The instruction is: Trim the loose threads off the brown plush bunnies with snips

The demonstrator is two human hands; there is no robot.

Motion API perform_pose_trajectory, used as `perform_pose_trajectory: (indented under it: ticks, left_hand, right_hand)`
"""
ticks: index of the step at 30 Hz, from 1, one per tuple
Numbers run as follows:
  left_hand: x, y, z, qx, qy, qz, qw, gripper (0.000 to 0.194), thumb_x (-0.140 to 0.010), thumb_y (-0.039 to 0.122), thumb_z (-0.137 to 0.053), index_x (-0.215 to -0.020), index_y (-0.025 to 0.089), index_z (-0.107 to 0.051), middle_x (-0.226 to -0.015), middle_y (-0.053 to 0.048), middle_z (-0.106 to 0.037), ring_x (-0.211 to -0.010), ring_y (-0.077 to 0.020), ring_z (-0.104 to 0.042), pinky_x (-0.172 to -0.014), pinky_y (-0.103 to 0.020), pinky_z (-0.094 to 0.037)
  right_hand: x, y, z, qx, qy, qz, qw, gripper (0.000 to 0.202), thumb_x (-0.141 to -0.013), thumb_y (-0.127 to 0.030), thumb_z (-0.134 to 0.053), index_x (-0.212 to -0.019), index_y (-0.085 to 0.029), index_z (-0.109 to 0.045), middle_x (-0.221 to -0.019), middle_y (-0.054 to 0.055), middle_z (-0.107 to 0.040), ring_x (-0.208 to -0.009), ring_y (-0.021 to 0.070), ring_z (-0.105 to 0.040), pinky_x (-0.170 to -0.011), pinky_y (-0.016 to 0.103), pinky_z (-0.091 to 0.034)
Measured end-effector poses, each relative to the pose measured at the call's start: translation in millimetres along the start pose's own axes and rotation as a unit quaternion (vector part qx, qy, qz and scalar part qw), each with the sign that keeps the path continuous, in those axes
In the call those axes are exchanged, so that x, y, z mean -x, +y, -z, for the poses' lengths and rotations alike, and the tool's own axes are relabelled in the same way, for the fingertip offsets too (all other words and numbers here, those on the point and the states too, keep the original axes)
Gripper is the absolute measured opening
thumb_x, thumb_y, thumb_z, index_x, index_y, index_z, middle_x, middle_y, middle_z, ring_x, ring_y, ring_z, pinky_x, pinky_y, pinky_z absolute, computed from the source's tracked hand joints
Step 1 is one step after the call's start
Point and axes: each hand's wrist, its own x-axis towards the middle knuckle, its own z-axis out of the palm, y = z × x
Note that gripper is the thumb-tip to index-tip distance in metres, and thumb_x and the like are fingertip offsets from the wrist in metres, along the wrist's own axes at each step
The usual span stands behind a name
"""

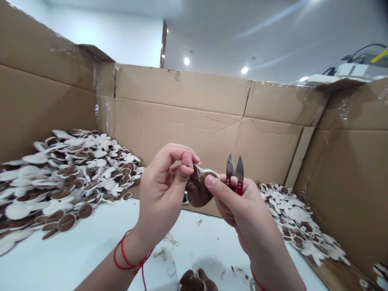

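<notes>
Cardboard walls (182,89) are boxing in the white tabletop (106,236) at left, back and right, presumably so loose parts aren't spilling off. Far left: pile of brown-and-white plush pieces (87,165) is banking up against the wall and corner, likely parked there so the middle is giving both hands room. Left hand (163,186), red string bracelet (123,254) on its wrist, is pinching the upper left edge of a brown plush piece (198,196) between thumb and fingertips. Piece is hanging in mid-air above the table, between the hands; two-sided grip is probably stopping it from twisting. Below, beige string scraps (171,239) are littering the table, and a second brown plush piece (194,281) is lying at the bottom edge, partly cropped. Right hand (242,206) is pressing its thumb on the piece's right side, fingers mostly hiding behind. Same hand is also gripping red-handled thread snips (239,178), blades pointing up and parted; looks like that's leaving the thumb free while the tool is sitting ready. Far right: smaller plush pile (300,218) is spreading along the right wall, apart from the left one.
</notes>
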Motion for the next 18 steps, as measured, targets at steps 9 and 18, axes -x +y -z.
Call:
perform_pose_trajectory:
  ticks: [9, 18]
  left_hand:
    - [7.8, -2.9, -0.6, -0.047, 0.040, -0.003, 0.998, 0.020, -0.093, 0.011, -0.048, -0.077, 0.023, -0.051, -0.070, 0.003, -0.060, -0.062, -0.0113, -0.057, -0.058, -0.024, -0.048]
    - [8.2, -2.8, -0.6, -0.087, 0.007, -0.020, 0.996, 0.023, -0.090, 0.007, -0.046, -0.074, 0.023, -0.049, -0.064, 0.005, -0.057, -0.055, -0.0087, -0.054, -0.051, -0.021, -0.043]
  right_hand:
    - [11.9, -11.1, 6.2, 0.126, -0.081, -0.033, 0.988, 0.030, -0.080, -0.044, -0.072, -0.069, -0.017, -0.069, -0.057, -0.004, -0.038, -0.054, 0.0101, -0.030, -0.049, 0.024, -0.026]
    - [26.0, -24.5, 15.4, 0.286, 0.015, 0.059, 0.956, 0.047, -0.090, -0.057, -0.051, -0.065, -0.018, -0.057, -0.058, -0.003, -0.034, -0.054, 0.0112, -0.031, -0.046, 0.025, -0.023]
